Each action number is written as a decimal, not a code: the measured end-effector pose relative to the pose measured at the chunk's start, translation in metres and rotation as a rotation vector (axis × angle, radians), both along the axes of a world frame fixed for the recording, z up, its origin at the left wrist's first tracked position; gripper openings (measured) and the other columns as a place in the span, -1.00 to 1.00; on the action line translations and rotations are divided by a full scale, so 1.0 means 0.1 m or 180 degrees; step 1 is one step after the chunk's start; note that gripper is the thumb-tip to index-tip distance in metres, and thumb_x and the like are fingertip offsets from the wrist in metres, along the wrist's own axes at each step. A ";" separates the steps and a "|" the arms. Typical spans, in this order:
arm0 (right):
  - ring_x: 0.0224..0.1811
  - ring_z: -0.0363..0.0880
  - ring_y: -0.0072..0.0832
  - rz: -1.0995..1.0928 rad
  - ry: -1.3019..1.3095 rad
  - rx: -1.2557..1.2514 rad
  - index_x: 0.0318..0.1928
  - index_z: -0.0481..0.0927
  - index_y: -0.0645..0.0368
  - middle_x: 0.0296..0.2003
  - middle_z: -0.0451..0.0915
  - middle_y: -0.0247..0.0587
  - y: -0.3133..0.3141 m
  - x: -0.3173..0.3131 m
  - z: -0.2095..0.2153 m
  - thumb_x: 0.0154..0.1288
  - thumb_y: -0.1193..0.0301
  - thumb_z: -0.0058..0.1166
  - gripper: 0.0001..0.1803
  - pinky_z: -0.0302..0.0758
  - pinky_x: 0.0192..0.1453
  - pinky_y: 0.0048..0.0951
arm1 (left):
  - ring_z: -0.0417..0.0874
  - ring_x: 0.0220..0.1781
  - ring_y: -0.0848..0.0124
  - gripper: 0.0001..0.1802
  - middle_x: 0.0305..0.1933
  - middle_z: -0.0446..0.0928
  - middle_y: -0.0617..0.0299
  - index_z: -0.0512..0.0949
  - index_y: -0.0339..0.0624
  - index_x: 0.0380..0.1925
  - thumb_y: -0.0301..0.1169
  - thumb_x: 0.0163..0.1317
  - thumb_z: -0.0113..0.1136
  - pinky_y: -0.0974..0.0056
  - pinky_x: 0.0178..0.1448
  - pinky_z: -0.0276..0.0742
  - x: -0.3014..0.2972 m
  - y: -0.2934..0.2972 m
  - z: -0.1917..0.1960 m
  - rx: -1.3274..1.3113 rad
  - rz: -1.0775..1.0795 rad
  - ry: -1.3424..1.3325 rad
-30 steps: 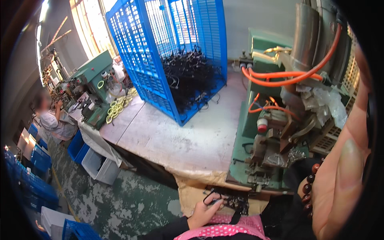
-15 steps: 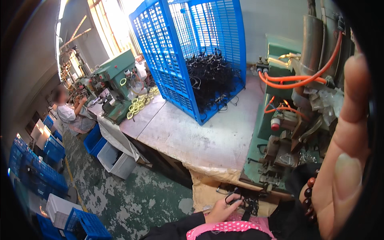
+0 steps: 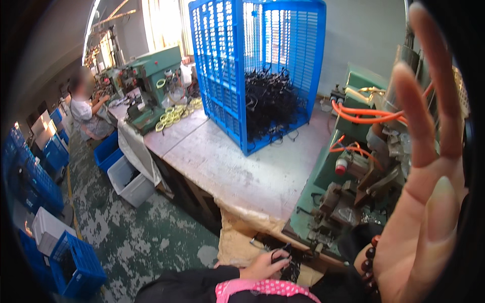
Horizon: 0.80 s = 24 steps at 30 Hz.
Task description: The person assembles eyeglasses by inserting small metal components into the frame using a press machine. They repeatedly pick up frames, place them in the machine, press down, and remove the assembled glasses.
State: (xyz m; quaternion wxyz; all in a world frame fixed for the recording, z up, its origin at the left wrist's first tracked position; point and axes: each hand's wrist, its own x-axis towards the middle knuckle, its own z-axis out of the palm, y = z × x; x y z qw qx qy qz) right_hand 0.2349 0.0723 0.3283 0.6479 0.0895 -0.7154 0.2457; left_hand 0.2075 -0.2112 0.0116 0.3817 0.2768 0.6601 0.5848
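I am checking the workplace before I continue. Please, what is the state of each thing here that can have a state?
left hand: low, fingers closed on a small black part
right hand: raised near the camera, open, fingers spread, empty
blue crate: tipped on its side, open side facing us, partly filled with black parts
green machine: orange hoses attached

Right hand has risen closer, fingers spread.

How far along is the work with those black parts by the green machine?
Done: nothing finished shows. In hand: the left hand grips a black part at the bench's front edge; the right hand is raised open, empty, close to the camera. Left: a large heap of black parts sits in the blue crate on the worktable.
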 end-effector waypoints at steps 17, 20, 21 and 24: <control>0.01 0.67 -0.36 0.0043 -0.0115 -0.0239 0.12 0.54 0.42 -0.04 0.66 -0.05 -0.66 0.68 -0.54 0.46 0.61 0.04 -0.72 0.58 0.20 -0.35 | 0.68 0.00 0.49 -0.71 -0.06 0.71 0.22 0.60 -0.27 0.07 -0.37 0.45 0.25 0.32 0.17 0.55 -0.03 0.09 -0.64 0.0559 -0.0123 -0.0030; 0.00 0.67 -0.37 -0.0222 -0.0190 -0.0442 0.12 0.55 0.42 -0.04 0.66 -0.06 -0.69 0.83 -0.75 0.46 0.61 0.04 -0.73 0.58 0.19 -0.36 | 0.65 0.04 0.50 -0.73 -0.08 0.70 0.23 0.62 -0.29 0.06 -0.40 0.44 0.25 0.33 0.18 0.54 -0.12 -0.04 -0.40 0.0535 -0.0150 0.0329; 0.00 0.67 -0.37 -0.0342 -0.0234 -0.0481 0.12 0.55 0.42 -0.04 0.66 -0.06 -0.71 0.87 -0.82 0.46 0.61 0.04 -0.73 0.59 0.18 -0.37 | 0.64 0.04 0.51 -0.74 -0.09 0.69 0.23 0.62 -0.29 0.05 -0.41 0.44 0.25 0.33 0.18 0.54 -0.12 -0.03 -0.41 0.0622 -0.0243 0.0344; 0.00 0.67 -0.38 -0.0536 -0.0153 -0.0515 0.12 0.55 0.41 -0.04 0.66 -0.06 -0.75 0.90 -0.95 0.46 0.61 0.05 -0.73 0.59 0.18 -0.38 | 0.62 -0.06 0.51 -0.79 -0.13 0.67 0.23 0.65 -0.28 -0.03 -0.44 0.40 0.26 0.35 0.02 0.55 -0.25 -0.06 -0.05 0.0781 0.0119 0.0325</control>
